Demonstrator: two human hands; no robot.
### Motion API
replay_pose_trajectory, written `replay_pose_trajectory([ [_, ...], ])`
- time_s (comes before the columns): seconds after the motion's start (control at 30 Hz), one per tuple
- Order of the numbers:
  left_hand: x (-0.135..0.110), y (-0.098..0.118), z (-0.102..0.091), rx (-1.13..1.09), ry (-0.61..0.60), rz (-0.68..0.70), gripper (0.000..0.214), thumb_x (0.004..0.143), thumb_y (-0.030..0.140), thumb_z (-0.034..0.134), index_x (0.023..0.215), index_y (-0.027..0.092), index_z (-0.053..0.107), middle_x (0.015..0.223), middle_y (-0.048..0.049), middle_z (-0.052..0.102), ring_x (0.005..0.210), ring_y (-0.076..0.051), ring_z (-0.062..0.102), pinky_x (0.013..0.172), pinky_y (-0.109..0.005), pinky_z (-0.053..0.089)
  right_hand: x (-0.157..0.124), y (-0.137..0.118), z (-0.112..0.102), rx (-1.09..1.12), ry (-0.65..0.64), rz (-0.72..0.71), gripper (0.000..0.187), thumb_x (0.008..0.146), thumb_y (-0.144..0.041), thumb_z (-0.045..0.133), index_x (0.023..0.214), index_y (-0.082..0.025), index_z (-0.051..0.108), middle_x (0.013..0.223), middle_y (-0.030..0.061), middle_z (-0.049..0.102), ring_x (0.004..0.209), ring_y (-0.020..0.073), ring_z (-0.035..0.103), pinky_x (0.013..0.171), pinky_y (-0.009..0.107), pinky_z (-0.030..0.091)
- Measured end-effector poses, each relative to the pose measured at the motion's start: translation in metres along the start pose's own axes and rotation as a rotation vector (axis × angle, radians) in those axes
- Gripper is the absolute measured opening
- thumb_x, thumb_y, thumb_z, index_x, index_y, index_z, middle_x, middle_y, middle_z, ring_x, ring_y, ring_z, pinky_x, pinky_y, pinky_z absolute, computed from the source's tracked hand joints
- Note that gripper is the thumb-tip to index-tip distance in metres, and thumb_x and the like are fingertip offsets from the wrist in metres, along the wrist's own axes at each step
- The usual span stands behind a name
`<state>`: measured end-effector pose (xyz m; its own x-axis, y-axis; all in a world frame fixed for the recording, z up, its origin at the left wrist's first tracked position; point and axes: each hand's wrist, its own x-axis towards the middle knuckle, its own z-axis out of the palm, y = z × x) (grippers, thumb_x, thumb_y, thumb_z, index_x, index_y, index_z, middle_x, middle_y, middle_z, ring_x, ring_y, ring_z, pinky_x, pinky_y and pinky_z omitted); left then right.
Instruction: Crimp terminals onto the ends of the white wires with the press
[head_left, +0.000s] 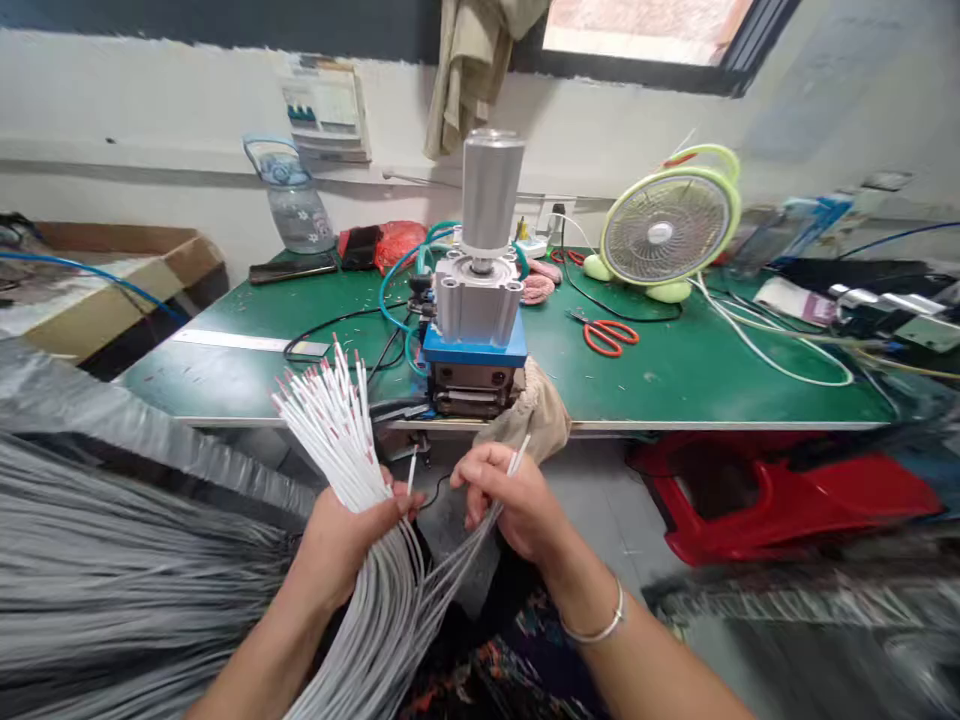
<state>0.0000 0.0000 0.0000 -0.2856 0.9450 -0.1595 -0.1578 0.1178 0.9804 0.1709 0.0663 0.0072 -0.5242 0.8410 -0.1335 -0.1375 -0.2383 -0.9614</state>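
Note:
My left hand is closed round a thick bundle of white cables, whose ends fan upward with small reddish tips. One white cable end sticks up apart from the bundle by the left thumb. To the right, my right hand pinches a few thin white cables, their ends poking up above the fingers. These run down and join the rest of the bundle over my lap. Beyond the hands, at the table's front edge, stands a pneumatic press with a silver cylinder and blue plate.
Orange-handled scissors, a green fan, a steel ruler and a water bottle stand or lie on the green table. More grey cables lie at left. A red stool is under the table at right.

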Motion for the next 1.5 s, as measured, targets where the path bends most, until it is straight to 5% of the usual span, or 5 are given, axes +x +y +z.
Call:
replay_pose_trajectory([
  [0.23, -0.001, 0.007, 0.003, 0.403, 0.082, 0.088, 0.014, 0.059, 0.025, 0.071, 0.067, 0.017, 0.063, 0.064, -0.0002, 0.065, 0.062, -0.017, 0.058, 0.064, -0.030, 0.044, -0.007, 0.015, 0.028, -0.288, -0.009, -0.225, 0.027, 0.083, -0.036, 0.051, 0.077, -0.015, 0.067, 0.073, 0.0032, 0.060, 0.051, 0.0079, 0.052, 0.048, 0.019, 0.042],
  [0.47, 0.004, 0.040, -0.006, -0.383, 0.196, -0.018, 0.032, 0.051, 0.014, 0.077, 0.071, 0.019, 0.053, 0.059, 0.0050, 0.062, 0.059, -0.015, 0.064, 0.059, -0.025, 0.051, 0.012, -0.012, 0.020, 0.282, 0.235, -0.075, 0.023, 0.073, -0.035, 0.062, 0.073, -0.012, 0.061, 0.059, -0.0002, 0.060, 0.033, 0.0030, 0.042, 0.033, 0.016, 0.029],
  [0.7, 0.010, 0.061, -0.011, -0.520, 0.258, 0.038, 0.030, 0.052, 0.006, 0.076, 0.068, 0.016, 0.053, 0.057, 0.0055, 0.061, 0.056, -0.011, 0.064, 0.057, -0.020, 0.054, 0.023, -0.034, 0.021, 0.561, 0.220, 0.067, 0.020, 0.068, -0.029, 0.066, 0.066, -0.011, 0.059, 0.048, -0.0031, 0.055, 0.030, 0.0028, 0.035, 0.031, 0.018, 0.029],
  [1.2, 0.009, 0.036, -0.012, -0.615, 0.181, -0.169, 0.022, 0.059, 0.007, 0.069, 0.074, 0.017, 0.056, 0.058, 0.0032, 0.063, 0.051, -0.012, 0.061, 0.052, -0.028, 0.056, 0.003, -0.017, 0.012, 0.057, 0.100, -0.084, 0.026, 0.076, -0.040, 0.060, 0.061, -0.019, 0.062, 0.039, -0.0014, 0.050, 0.032, 0.0071, 0.039, 0.037, 0.022, 0.031],
  [1.5, 0.001, 0.025, -0.007, -0.457, 0.140, -0.236, 0.028, 0.055, 0.010, 0.074, 0.074, 0.017, 0.055, 0.057, 0.0003, 0.064, 0.051, -0.017, 0.063, 0.053, -0.031, 0.054, -0.001, -0.007, 0.000, 0.152, -0.013, -0.041, 0.024, 0.067, -0.036, 0.067, 0.067, -0.012, 0.062, 0.074, 0.0051, 0.066, 0.052, 0.0094, 0.056, 0.050, 0.021, 0.043],
])
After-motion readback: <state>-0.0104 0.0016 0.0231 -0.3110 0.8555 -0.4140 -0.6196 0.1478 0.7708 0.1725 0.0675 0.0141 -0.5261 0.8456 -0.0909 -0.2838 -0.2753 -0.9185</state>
